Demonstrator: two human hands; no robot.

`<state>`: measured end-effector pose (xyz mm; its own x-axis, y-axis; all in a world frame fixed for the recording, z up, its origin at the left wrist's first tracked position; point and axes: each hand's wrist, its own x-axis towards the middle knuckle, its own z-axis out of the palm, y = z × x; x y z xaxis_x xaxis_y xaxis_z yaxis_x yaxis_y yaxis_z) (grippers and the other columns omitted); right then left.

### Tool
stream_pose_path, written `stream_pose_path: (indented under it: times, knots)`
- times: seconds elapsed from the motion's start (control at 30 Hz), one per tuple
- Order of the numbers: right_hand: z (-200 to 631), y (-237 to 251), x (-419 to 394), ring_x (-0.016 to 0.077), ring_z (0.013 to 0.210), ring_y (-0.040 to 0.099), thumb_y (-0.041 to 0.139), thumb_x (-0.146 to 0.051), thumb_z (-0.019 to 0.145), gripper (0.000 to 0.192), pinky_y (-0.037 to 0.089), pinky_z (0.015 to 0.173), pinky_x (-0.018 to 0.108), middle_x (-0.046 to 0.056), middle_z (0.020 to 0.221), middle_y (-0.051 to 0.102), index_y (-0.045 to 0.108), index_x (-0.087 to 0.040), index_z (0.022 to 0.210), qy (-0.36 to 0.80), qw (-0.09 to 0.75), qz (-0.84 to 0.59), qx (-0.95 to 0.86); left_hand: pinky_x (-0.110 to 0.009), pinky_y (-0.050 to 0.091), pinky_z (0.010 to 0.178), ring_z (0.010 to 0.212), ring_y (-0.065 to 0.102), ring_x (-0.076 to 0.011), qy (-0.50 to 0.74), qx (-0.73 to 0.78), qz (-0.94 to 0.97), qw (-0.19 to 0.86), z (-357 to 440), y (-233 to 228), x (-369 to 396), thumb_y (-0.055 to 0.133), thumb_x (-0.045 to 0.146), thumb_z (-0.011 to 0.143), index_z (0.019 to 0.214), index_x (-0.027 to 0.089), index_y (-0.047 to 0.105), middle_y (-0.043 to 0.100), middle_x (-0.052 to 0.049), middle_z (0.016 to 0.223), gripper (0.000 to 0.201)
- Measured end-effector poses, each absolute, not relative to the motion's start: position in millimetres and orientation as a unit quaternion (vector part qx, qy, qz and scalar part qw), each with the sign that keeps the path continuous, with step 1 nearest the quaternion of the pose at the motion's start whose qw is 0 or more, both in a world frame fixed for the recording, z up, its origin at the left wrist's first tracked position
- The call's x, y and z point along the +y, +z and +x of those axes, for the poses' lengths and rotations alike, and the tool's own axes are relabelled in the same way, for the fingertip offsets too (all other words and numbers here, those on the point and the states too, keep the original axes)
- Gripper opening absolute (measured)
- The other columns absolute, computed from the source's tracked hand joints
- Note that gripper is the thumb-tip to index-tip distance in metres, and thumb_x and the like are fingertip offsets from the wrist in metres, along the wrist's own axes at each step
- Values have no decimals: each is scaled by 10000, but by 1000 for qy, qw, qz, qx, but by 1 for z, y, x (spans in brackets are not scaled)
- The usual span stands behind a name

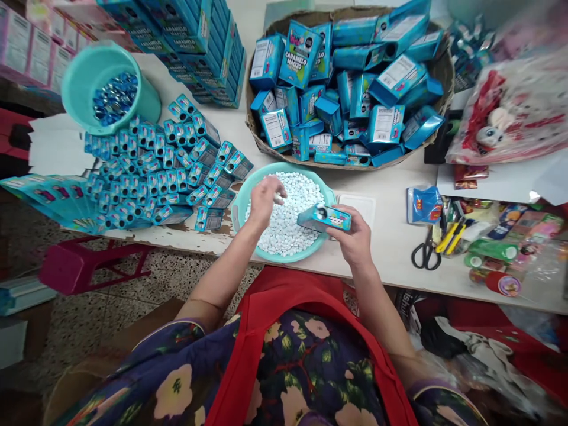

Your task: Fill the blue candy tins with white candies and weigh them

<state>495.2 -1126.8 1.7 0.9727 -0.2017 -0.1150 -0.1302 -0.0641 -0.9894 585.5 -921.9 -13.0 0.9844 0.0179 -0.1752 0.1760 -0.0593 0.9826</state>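
Note:
A round turquoise basin [237,223] of small pale candies [288,222] sits at the table's front edge. In my right hand [357,236], over the basin's right side, is a small blue candy box [339,218], tilted on its side with a round dark hole in the end facing me. My left hand [262,202] hovers above the candies at the basin's left, its fingers curled together. Whatever those fingers hold, if anything, is too small to make out.
Behind the basin stands a large carton [284,158] heaped with blue boxes. Many small boxes [168,180] stand at the left, near a turquoise bucket [148,97] of shiny blue pieces and tall box stacks [213,53]. Black scissors [426,254] and yellow cutters [452,236] lie right.

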Motion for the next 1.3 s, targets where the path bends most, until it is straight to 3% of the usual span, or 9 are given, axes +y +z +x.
stream_pose_path:
  times: [0.13, 0.27, 0.4, 0.53, 0.67, 0.83, 0.97, 1.17, 1.3]
  knots:
    - [485, -6, -1169, 214, 939, 674, 893, -361, 578, 480, 567, 860, 401, 35, 999, 688, 688, -223, 989, -78, 637, -746, 176, -465, 424, 1012, 1076, 608, -278, -67, -63, 872, 482, 611, -33, -908, 692, 525, 766, 803, 218, 664, 700, -86, 1016, 311]
    - [485, -30, -1201, 198, 877, 672, 891, -373, 549, 535, 563, 859, 413, 21, 940, 686, 650, -210, 999, -140, 616, -729, 262, -483, 336, 1103, 1239, 496, -310, 66, -53, 859, 505, 692, -30, -913, 752, 541, 712, 899, 240, 623, 653, -111, 1149, 377]
    - [492, -64, -1221, 197, 891, 659, 883, -417, 505, 590, 548, 876, 403, 21, 941, 670, 618, -193, 982, -145, 601, -728, 295, -483, 288, 1141, 1291, 411, -314, 61, 18, 851, 521, 773, -42, -927, 847, 515, 618, 831, 222, 554, 613, -117, 1090, 466]
    - [490, -85, -1230, 213, 959, 651, 826, -486, 572, 597, 527, 925, 421, 61, 1030, 658, 597, -181, 1031, -119, 588, -746, 289, -386, 356, 1074, 1153, 471, -257, 32, 40, 845, 532, 792, -55, -930, 884, 428, 625, 730, 230, 475, 542, -50, 892, 466]
    - [475, -64, -1229, 262, 1292, 508, 798, -452, 666, 691, 421, 1079, 490, 120, 1350, 540, 537, -221, 1262, -165, 492, -821, 238, -319, 386, 992, 849, 441, -144, 73, 45, 866, 492, 754, -35, -917, 909, 213, 613, 660, 215, 435, 412, 21, 760, 477]
    - [471, -31, -1213, 274, 1302, 497, 670, -408, 846, 469, 396, 1088, 541, 131, 1336, 559, 563, -258, 1276, -227, 364, -888, 167, -267, 436, 717, 667, 388, -99, 154, 25, 810, 566, 662, 1, -901, 817, 297, 727, 696, 197, 480, 420, 56, 673, 353]
    - [482, -45, -1197, 359, 1428, 356, 636, -505, 855, 486, 286, 1112, 659, 171, 1444, 503, 589, -240, 1259, -175, 268, -931, 178, -253, 458, 572, 614, 490, -98, 46, 79, 749, 657, 601, -5, -901, 825, 335, 643, 689, 193, 514, 528, 46, 678, 345]
    - [483, -61, -1175, 388, 1513, 179, 571, -534, 888, 614, 86, 1147, 723, 200, 1559, 373, 494, -196, 1394, -117, 218, -952, 179, -217, 467, 481, 576, 546, -97, 26, 174, 735, 654, 581, -23, -893, 793, 321, 644, 713, 195, 519, 578, 22, 690, 309]
    - [477, -41, -1165, 398, 1506, 196, 597, -535, 874, 649, 122, 1151, 718, 205, 1552, 373, 480, -199, 1416, -155, 235, -942, 185, -224, 469, 545, 602, 532, -98, 23, 145, 728, 670, 579, -15, -893, 795, 345, 676, 736, 207, 532, 556, 33, 688, 303]
